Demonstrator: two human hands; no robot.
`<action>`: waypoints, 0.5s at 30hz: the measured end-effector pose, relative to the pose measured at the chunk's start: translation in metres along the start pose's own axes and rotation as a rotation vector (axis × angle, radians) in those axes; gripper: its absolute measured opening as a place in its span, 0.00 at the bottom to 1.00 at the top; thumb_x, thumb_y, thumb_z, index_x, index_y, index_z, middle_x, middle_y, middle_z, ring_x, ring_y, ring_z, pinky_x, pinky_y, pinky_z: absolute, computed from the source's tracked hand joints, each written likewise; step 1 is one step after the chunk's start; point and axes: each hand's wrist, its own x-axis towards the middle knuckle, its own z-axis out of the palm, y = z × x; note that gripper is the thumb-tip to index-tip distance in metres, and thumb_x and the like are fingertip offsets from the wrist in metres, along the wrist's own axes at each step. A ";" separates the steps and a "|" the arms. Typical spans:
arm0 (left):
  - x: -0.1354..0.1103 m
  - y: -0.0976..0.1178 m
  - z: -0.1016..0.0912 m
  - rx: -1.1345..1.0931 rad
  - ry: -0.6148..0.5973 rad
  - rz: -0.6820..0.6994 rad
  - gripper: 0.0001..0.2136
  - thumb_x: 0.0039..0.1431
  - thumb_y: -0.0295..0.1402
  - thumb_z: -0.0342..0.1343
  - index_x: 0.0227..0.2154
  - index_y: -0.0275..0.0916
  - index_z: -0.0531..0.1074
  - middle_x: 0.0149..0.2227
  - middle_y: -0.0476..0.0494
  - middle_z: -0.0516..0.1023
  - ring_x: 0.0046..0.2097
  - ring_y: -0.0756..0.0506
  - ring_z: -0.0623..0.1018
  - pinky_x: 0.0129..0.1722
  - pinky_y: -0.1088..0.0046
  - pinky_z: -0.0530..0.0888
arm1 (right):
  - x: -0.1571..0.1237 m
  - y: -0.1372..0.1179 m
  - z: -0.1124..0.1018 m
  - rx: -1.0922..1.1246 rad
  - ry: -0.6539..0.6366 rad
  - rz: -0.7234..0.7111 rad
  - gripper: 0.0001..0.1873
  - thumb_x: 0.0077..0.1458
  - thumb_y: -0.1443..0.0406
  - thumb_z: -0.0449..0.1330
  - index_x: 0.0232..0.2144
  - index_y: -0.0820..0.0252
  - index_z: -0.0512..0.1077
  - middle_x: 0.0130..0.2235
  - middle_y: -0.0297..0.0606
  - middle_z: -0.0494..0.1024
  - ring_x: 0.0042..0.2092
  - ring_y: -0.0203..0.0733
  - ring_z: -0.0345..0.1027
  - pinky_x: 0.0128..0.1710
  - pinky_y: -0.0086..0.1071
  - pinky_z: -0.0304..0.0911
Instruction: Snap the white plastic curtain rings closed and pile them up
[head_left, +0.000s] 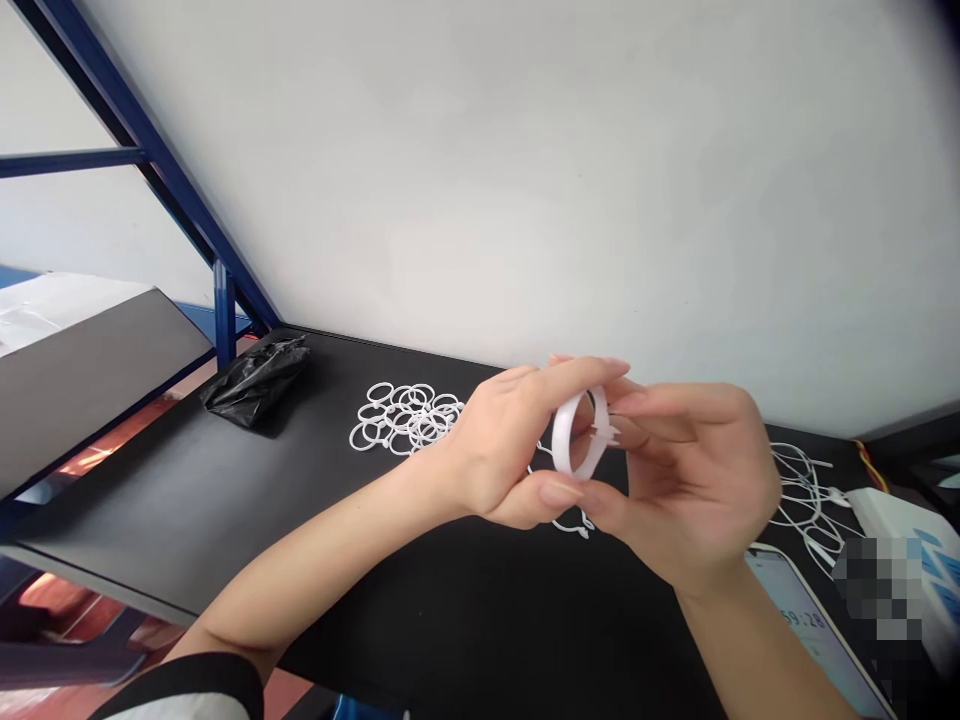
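Note:
Above the black table (187, 500), both my hands hold one white plastic ring (576, 440). My left hand (517, 445) pinches its left side between thumb and fingers. From the right, my right hand (690, 480) grips the ring's clasp end with its fingertips. A heap of several similar white rings (405, 418) lies on the table just behind my left hand. More white rings (806, 490) lie behind my right hand, partly hidden by it.
A crumpled black plastic bag (259, 385) lies at the table's back left. A phone (806, 625) with a lit screen rests under my right forearm, next to a white box (911, 540). A blue metal frame (180, 200) and a grey wall stand behind.

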 end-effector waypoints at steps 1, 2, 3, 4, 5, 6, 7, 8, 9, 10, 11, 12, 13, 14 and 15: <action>0.000 0.000 0.000 -0.001 0.014 0.010 0.27 0.68 0.54 0.37 0.58 0.39 0.58 0.27 0.51 0.71 0.29 0.48 0.75 0.31 0.69 0.75 | -0.001 0.001 0.000 0.014 -0.024 -0.011 0.34 0.46 0.75 0.71 0.53 0.51 0.68 0.40 0.32 0.83 0.33 0.40 0.78 0.31 0.36 0.78; 0.002 0.001 -0.002 0.003 0.015 0.010 0.26 0.68 0.53 0.38 0.58 0.39 0.59 0.27 0.51 0.70 0.29 0.48 0.75 0.32 0.68 0.76 | -0.001 0.001 0.000 0.020 -0.028 -0.012 0.37 0.46 0.76 0.71 0.56 0.50 0.67 0.42 0.32 0.82 0.34 0.40 0.78 0.30 0.35 0.78; 0.004 0.003 -0.004 0.013 0.005 0.002 0.24 0.69 0.50 0.40 0.57 0.38 0.60 0.27 0.51 0.70 0.29 0.48 0.75 0.33 0.68 0.76 | -0.002 0.001 -0.001 0.017 -0.020 -0.003 0.38 0.46 0.76 0.71 0.57 0.48 0.66 0.45 0.33 0.81 0.35 0.41 0.79 0.29 0.34 0.79; 0.006 0.005 -0.007 0.023 -0.011 -0.007 0.23 0.69 0.48 0.41 0.56 0.38 0.61 0.27 0.51 0.70 0.30 0.48 0.75 0.34 0.68 0.76 | -0.002 0.001 -0.001 0.007 -0.006 0.013 0.39 0.46 0.76 0.70 0.57 0.47 0.66 0.49 0.34 0.80 0.37 0.42 0.79 0.28 0.34 0.79; 0.008 0.008 -0.010 0.028 -0.032 -0.021 0.21 0.69 0.47 0.43 0.56 0.38 0.62 0.28 0.50 0.71 0.31 0.48 0.75 0.35 0.68 0.76 | -0.003 0.000 -0.002 -0.004 0.006 0.024 0.39 0.46 0.76 0.70 0.58 0.45 0.66 0.53 0.34 0.78 0.40 0.43 0.79 0.27 0.33 0.79; 0.011 0.012 -0.012 0.026 -0.052 -0.041 0.20 0.69 0.45 0.44 0.55 0.38 0.62 0.30 0.49 0.72 0.33 0.48 0.75 0.36 0.68 0.77 | -0.003 0.000 -0.003 -0.010 0.012 0.025 0.40 0.46 0.76 0.70 0.58 0.44 0.65 0.55 0.33 0.76 0.42 0.45 0.79 0.26 0.34 0.79; 0.013 0.015 -0.015 0.016 -0.066 -0.059 0.19 0.69 0.44 0.45 0.55 0.38 0.63 0.31 0.48 0.73 0.34 0.49 0.76 0.37 0.68 0.77 | -0.004 0.000 -0.003 -0.016 0.008 0.025 0.40 0.47 0.76 0.70 0.59 0.43 0.65 0.57 0.33 0.75 0.43 0.45 0.79 0.26 0.34 0.80; 0.014 0.017 -0.016 0.007 -0.075 -0.085 0.18 0.69 0.44 0.46 0.54 0.38 0.63 0.33 0.48 0.73 0.35 0.49 0.76 0.38 0.69 0.77 | -0.004 0.000 -0.004 -0.020 0.000 0.026 0.40 0.48 0.76 0.70 0.59 0.43 0.64 0.58 0.33 0.75 0.44 0.46 0.79 0.26 0.34 0.80; 0.015 0.019 -0.018 -0.008 -0.080 -0.105 0.18 0.69 0.44 0.47 0.54 0.37 0.64 0.34 0.47 0.73 0.35 0.49 0.75 0.38 0.70 0.77 | -0.005 0.000 -0.004 -0.026 -0.002 0.023 0.40 0.48 0.76 0.69 0.59 0.43 0.64 0.58 0.33 0.74 0.46 0.47 0.79 0.25 0.34 0.79; 0.016 0.021 -0.019 -0.023 -0.085 -0.124 0.18 0.69 0.43 0.47 0.53 0.37 0.64 0.35 0.46 0.73 0.36 0.50 0.75 0.38 0.71 0.76 | -0.005 0.000 -0.004 -0.038 0.008 0.024 0.40 0.49 0.75 0.69 0.60 0.42 0.64 0.59 0.33 0.74 0.47 0.48 0.78 0.25 0.34 0.79; 0.016 0.022 -0.019 -0.037 -0.092 -0.141 0.18 0.70 0.43 0.47 0.53 0.36 0.64 0.36 0.46 0.73 0.36 0.50 0.75 0.38 0.71 0.76 | -0.006 0.001 -0.004 -0.055 0.028 0.030 0.40 0.49 0.74 0.70 0.60 0.42 0.64 0.59 0.34 0.73 0.49 0.49 0.78 0.24 0.34 0.79; 0.017 0.023 -0.019 -0.055 -0.101 -0.148 0.18 0.70 0.43 0.48 0.54 0.35 0.64 0.36 0.45 0.72 0.37 0.50 0.74 0.38 0.71 0.76 | -0.006 0.001 -0.003 -0.073 0.051 0.040 0.40 0.49 0.73 0.70 0.59 0.40 0.64 0.60 0.34 0.72 0.51 0.51 0.77 0.24 0.34 0.78; 0.017 0.024 -0.019 -0.072 -0.114 -0.159 0.18 0.70 0.42 0.48 0.54 0.35 0.63 0.37 0.45 0.71 0.38 0.50 0.74 0.39 0.71 0.76 | -0.007 0.002 -0.003 -0.084 0.069 0.048 0.40 0.48 0.72 0.70 0.60 0.39 0.64 0.60 0.34 0.72 0.51 0.52 0.77 0.23 0.34 0.78; 0.016 0.025 -0.019 -0.083 -0.131 -0.182 0.17 0.70 0.42 0.47 0.55 0.36 0.62 0.38 0.45 0.71 0.39 0.49 0.74 0.40 0.70 0.77 | -0.008 0.002 -0.002 -0.084 0.079 0.053 0.41 0.48 0.72 0.71 0.60 0.39 0.63 0.61 0.34 0.72 0.51 0.52 0.77 0.22 0.33 0.77; 0.016 0.026 -0.020 -0.092 -0.149 -0.219 0.17 0.71 0.41 0.46 0.55 0.37 0.62 0.39 0.45 0.70 0.40 0.49 0.75 0.41 0.68 0.77 | -0.008 0.002 -0.002 -0.075 0.077 0.060 0.41 0.48 0.71 0.71 0.60 0.38 0.63 0.61 0.34 0.72 0.48 0.51 0.78 0.21 0.33 0.76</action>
